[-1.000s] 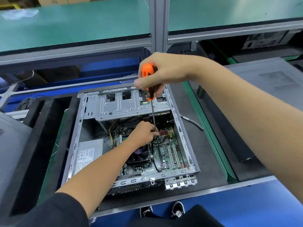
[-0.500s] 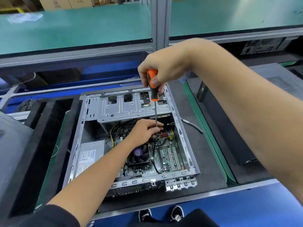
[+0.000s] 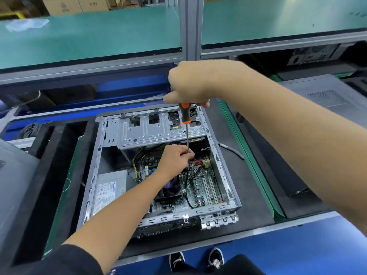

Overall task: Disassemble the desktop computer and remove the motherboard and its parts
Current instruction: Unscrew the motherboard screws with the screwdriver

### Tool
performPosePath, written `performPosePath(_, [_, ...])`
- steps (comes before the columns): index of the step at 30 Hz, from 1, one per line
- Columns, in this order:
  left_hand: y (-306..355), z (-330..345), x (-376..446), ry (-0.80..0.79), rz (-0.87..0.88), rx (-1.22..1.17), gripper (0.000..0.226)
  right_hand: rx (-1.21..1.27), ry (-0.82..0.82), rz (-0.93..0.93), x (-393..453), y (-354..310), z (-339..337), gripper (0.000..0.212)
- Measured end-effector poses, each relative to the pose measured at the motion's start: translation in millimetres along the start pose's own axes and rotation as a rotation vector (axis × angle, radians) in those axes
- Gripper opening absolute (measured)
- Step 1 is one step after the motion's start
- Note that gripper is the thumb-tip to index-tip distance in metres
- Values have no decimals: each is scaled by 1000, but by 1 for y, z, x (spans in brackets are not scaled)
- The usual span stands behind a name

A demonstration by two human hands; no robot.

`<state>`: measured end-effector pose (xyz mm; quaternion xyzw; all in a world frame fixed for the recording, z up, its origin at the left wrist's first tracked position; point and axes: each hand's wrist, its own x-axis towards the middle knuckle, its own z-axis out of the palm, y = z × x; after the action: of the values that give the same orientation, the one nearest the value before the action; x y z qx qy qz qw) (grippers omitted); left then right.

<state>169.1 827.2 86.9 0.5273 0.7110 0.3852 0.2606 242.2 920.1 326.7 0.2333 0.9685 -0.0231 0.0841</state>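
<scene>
An open grey computer case [image 3: 90,187] lies flat on the black mat. Inside it the green motherboard [image 3: 206,187] carries a black CPU fan [image 3: 170,190] and black cables. A silver drive cage [image 3: 156,132] spans the far end, and a grey power supply [image 3: 110,187] sits at the left. My right hand [image 3: 188,84] is shut on the orange-and-black handle of a screwdriver [image 3: 185,116], held upright above the board. My left hand [image 3: 174,159] pinches the thin shaft near its tip, down by the red connectors. The tip is hidden behind my fingers.
A second dark computer case [image 3: 327,96] lies to the right beyond a green strip. A grey cable [image 3: 231,150] rests on the mat beside the case. Green-topped shelves [image 3: 99,32] and an aluminium post [image 3: 190,26] stand behind. My shoes [image 3: 196,259] show below the blue table edge.
My right hand has closed further over the screwdriver handle, hiding most of the orange grip. My left hand stays at the shaft tip on the board.
</scene>
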Motion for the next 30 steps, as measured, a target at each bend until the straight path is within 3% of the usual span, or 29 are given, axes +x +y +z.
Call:
performPosePath(3, [0,0,0,22,15,-8,27,-34,-69,-44,-2,2,-4,37])
performPosePath(6, [-3,-1,1,51,39,23,32,-112,-55,-149,-5,1,-4,11])
performPosePath(9, [-3,-1,1,42,32,17,32,0,-60,-178,-7,1,-6,7])
performPosePath(13, [-5,0,3,51,51,6,36,-37,112,-49,-5,4,2,43])
performPosePath(17, [-6,2,4,57,81,21,36,-190,254,20,-5,3,11,47])
performPosePath(26, [-9,0,6,79,85,37,45,-11,26,-211,0,10,-3,19])
performPosePath(30, [-10,-2,6,79,118,58,48,68,-33,-245,1,6,-6,17])
